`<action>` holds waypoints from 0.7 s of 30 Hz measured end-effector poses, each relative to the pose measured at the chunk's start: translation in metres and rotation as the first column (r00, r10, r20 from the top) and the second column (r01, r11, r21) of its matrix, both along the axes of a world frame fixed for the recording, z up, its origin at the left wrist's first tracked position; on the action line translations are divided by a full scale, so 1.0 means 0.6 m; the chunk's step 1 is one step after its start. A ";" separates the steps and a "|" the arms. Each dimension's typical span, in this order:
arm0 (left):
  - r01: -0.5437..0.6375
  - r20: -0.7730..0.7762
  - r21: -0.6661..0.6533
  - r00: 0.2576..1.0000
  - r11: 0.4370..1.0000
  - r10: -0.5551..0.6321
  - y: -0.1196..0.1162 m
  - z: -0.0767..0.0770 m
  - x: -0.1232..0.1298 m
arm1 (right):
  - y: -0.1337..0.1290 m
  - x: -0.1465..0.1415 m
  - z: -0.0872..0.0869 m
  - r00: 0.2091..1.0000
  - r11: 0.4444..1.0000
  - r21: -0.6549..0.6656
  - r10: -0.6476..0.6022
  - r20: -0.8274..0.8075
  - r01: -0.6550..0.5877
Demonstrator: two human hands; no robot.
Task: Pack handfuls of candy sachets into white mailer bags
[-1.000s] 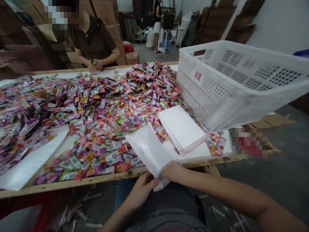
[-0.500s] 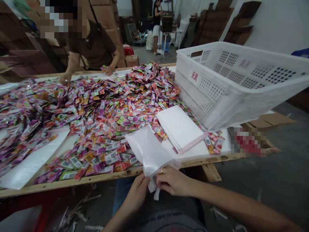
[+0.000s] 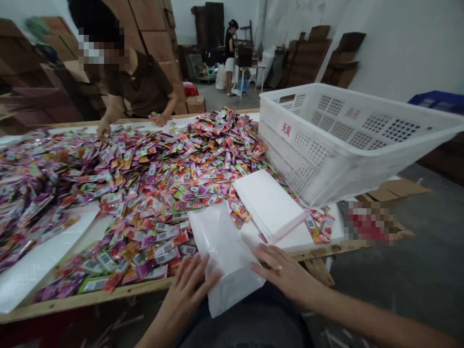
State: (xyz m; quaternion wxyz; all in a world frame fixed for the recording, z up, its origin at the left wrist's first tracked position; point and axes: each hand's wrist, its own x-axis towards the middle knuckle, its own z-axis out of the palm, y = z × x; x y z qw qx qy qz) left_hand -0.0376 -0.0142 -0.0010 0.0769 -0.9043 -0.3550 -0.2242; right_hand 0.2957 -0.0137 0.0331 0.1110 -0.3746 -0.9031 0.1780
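A white plastic mailing bag (image 3: 226, 241) lies at the table's front edge, its near end sticking out over the edge toward my body. My left hand (image 3: 192, 282) is at the bag's left side, fingers spread and slightly blurred. On the bag's right side is my right hand (image 3: 281, 270), fingers stretched out, a ring on one of them. Neither hand grips the bag; whether the fingertips touch it I cannot tell. Just beyond the right hand sits a stack of folded white bags (image 3: 270, 205). Small colourful printed sachets (image 3: 163, 193) are heaped to the left and behind.
A large white perforated crate (image 3: 308, 145) stands on the table's right side. Across the table, a co-worker (image 3: 141, 92) handles sachets. A white plastic sheet (image 3: 47, 256) lies at the left. Another person (image 3: 230, 53) stands far back near stacked cardboard boxes (image 3: 155, 48).
Both hands have let go of the bag's gathered near end and moved apart to its sides, fingers opened. That end now lies spread flat. The camera view has tilted up slightly.
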 end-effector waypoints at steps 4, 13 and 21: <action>0.314 -0.079 -0.142 0.942 0.939 -0.327 -0.002 -0.005 0.002 | 0.076 -0.039 -0.009 0.897 0.897 0.010 0.442 -0.019 -0.442; -0.175 0.215 -0.842 0.759 0.511 0.615 0.030 -0.002 0.051 | 0.104 -0.085 -0.043 0.835 0.652 -0.638 -0.550 -0.025 0.410; 0.558 0.225 -0.830 0.339 -0.002 0.913 0.061 0.017 0.055 | 0.142 -0.112 0.016 0.692 0.147 -0.986 -0.703 -0.163 -0.083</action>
